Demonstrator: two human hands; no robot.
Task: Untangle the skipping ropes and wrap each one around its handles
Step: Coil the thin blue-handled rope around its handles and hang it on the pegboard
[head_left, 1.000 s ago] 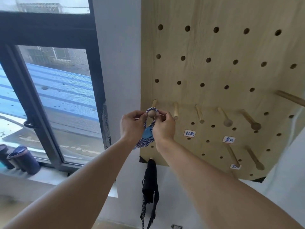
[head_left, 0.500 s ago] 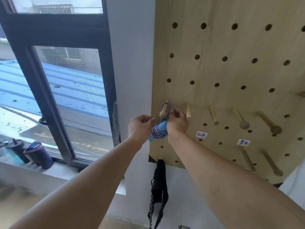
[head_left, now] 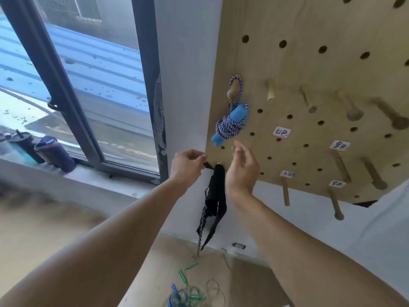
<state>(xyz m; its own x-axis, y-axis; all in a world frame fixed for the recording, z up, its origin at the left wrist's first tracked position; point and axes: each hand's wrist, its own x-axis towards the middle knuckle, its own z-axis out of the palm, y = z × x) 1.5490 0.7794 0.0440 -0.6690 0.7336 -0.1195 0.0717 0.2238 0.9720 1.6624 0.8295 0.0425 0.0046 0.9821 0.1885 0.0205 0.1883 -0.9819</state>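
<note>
Rope bundle (head_left: 230, 126), blue-and-white cord wound round blue handles, hangs by its loop from a wooden peg (head_left: 232, 90) on the pegboard (head_left: 309, 63), just above both hands and apart from them. The left hand (head_left: 188, 166) is raised at the board's lower corner, its fingers (head_left: 199, 155) curled loosely and holding nothing. The right hand (head_left: 242, 171) is lifted beside it, fingers relaxed and released, in front of a black strap (head_left: 215, 196) hanging from a lower peg. Tangled green and blue ropes (head_left: 188, 293) lie on the floor (head_left: 243, 284) below. Half a second earlier both hands were at the bundle, seating its loop on the peg; they have since dropped away and left it hanging.
</note>
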